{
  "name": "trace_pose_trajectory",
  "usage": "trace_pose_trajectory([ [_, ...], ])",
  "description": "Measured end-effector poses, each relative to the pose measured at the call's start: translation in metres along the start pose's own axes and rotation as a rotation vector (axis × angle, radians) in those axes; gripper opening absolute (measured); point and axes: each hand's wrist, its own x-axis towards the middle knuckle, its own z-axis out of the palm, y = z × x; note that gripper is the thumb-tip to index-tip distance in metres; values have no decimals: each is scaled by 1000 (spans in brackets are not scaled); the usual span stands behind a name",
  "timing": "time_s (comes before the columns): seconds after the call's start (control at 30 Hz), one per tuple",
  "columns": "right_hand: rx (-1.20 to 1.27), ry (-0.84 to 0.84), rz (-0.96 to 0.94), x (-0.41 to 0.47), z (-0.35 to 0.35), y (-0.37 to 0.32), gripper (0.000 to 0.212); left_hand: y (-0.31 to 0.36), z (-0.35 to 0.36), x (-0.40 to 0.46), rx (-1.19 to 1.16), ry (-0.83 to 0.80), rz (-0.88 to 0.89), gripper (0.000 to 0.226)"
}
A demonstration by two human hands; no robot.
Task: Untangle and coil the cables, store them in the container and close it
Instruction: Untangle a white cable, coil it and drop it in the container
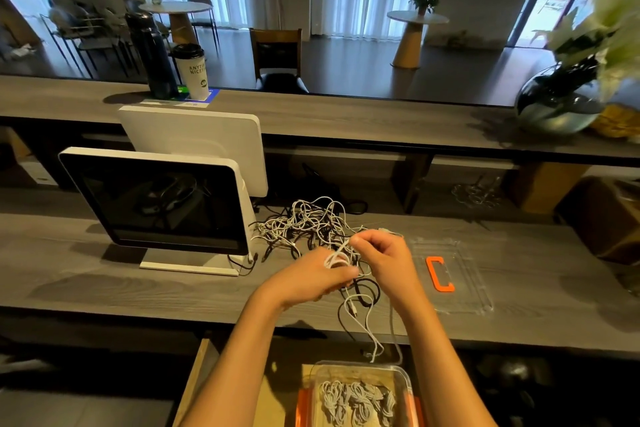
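Container [405, 378]: clear plastic tub with orange latches, directly below the two hands at the bottom edge of view, lid off; holds several coiled white cables [356, 400] laid side by side.

Left hand [313, 276]: raised over the desk [86, 284], fingers curled, small loops of a white cable [336, 258] wound round the fingertips.

Right hand [384, 258]: just right of the left hand, nearly touching it; thumb and fingers pinch the same white cable a little above the loops. A free length of this cable trails from under both hands, over the desk edge toward the container.

Tangled cables [308, 224]: white and black, heaped on the desk just beyond both hands; some black loops lie under the hands.

Lid [450, 274]: clear, flat on the desk right of the right hand, with an orange handle [439, 274] on top.

Monitor [156, 201]: white-framed, dark screen, on its stand left of the left hand; a second white panel stands behind it.

Upper counter [346, 114], beyond the hands: black bottle [152, 55] and paper cup [192, 71] far left, round glass vase [557, 104] with white flowers far right.
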Motion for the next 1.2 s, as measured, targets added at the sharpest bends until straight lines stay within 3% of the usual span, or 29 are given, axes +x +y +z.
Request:
trace_pose_trajectory([
  [0.1, 12, 31, 71, -2, -2, 0, 20, -2, -4, -2, -253, 99, 16, 29],
  [0.3, 12, -95, 234, -5, -10, 5, 15, -9, -7, 5, -618, 519, -6, 45],
  [0.43, -19, -169, 270, -7, -13, 8, 12, -8, -22, 4, -1370, 706, 105, 48],
  [0.5, -7, -168, 242, -7, -13, 9, 11, -8, -32, 0, -1535, 725, 194, 47],
  [0.6, -20, -186, 175, -5, -16, 10, 6, -10, -38, -3, -1485, 821, 195, 40],
  [0.73, 29, -231, 106, -5, -17, 7, 11, -19, -35, 0, -767, 1068, 16, 32],
  [0.83, 24, -213, 35, -4, -10, 3, 14, -18, -28, 7, -341, 933, -88, 30],
  [0.93, 36, -121, 19, 1, -4, 1, 15, -13, -17, 13, -124, 608, -149, 44],
  [1.1, 14, -40, -8, 2, -1, 4, 13, -3, 0, 7, -48, 172, -156, 83],
  [1.2, 12, 3, 17, 2, -1, 6, 9, -5, 3, 6, -174, -74, -110, 65],
])
